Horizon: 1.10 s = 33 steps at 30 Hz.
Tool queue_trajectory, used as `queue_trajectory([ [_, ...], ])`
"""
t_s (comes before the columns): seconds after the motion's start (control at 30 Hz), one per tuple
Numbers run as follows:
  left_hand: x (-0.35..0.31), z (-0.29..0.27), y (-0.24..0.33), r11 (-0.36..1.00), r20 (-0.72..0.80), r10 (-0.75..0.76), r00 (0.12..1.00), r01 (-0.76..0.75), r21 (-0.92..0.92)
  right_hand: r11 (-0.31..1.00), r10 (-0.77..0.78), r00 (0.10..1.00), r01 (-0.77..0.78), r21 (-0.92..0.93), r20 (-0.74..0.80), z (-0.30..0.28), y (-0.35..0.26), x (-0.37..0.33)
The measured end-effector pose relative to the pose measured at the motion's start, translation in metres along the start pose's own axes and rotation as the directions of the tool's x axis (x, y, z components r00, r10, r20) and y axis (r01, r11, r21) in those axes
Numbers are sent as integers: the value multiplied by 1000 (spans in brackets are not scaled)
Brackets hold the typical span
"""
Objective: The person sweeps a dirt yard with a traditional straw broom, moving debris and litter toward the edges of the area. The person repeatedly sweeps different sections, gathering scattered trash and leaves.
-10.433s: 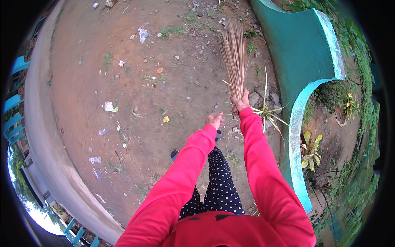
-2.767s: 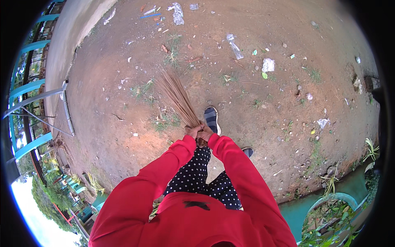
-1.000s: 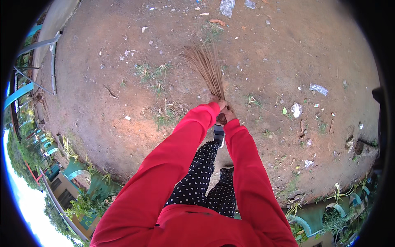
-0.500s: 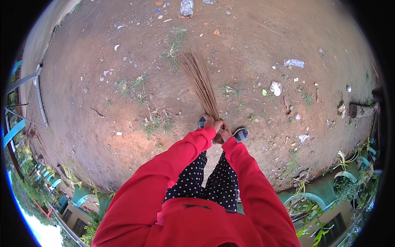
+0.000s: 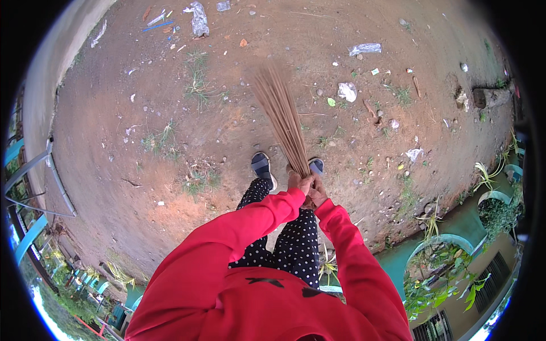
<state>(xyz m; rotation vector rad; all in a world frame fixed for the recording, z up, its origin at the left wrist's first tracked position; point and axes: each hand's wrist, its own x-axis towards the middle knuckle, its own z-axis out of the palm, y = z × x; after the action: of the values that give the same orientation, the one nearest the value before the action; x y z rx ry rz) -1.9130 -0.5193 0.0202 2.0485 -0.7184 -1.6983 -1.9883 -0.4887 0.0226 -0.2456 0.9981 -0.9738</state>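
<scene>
Bare reddish dirt ground [image 5: 170, 170] with sparse grass tufts is seen from above, litter scattered over it. Stick broom [image 5: 281, 116] is gripped at its bound end by both hands, left hand [image 5: 300, 183] stacked just on top of right hand [image 5: 315, 193], both closed tight round the bundle; bristles fan out forward from the hands and look blurred at the tips. Broom sits just ahead of the two feet in blue sandals [image 5: 263, 166], between them

Relative to the broom: white crumpled wrapper [image 5: 347, 91] and small green leaf [image 5: 331, 102] lie near, right of the bristle tips; clear plastic bag [image 5: 365, 49] further up right; grey crumpled bag [image 5: 199, 11] and blue straw [image 5: 156, 25] well apart, up left; white scrap [image 5: 414, 153] off to the right. Green painted curb with plants [image 5: 449, 250] is down right of it

Judged for the sweep: grip is best kept low and firm with both hands together, bristle tips kept brushing the dirt lightly so dust is not dug up, short strokes aimed toward the nearest wrapper, litter gathered to one pile, grass tufts swept round rather than snagged
</scene>
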Motion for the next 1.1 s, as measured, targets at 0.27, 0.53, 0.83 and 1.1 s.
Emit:
queue_trajectory([
  [0.27,-2,148,17,878,429,-415,802,229,420,905,344,835,-172,390,-429,-114,-73,-56],
  [0.53,-10,187,50,876,615,131,777,-381,295,953,-296,761,196,-230,-577,-118,-89,-57],
  [0.83,32,96,91,949,188,211,959,-247,195,941,-336,926,321,-111,-173,-63,-80,32],
  [1.1,129,-97,143,951,-167,118,979,-160,-265,872,294,948,-214,-440,120,105,-70,183],
])
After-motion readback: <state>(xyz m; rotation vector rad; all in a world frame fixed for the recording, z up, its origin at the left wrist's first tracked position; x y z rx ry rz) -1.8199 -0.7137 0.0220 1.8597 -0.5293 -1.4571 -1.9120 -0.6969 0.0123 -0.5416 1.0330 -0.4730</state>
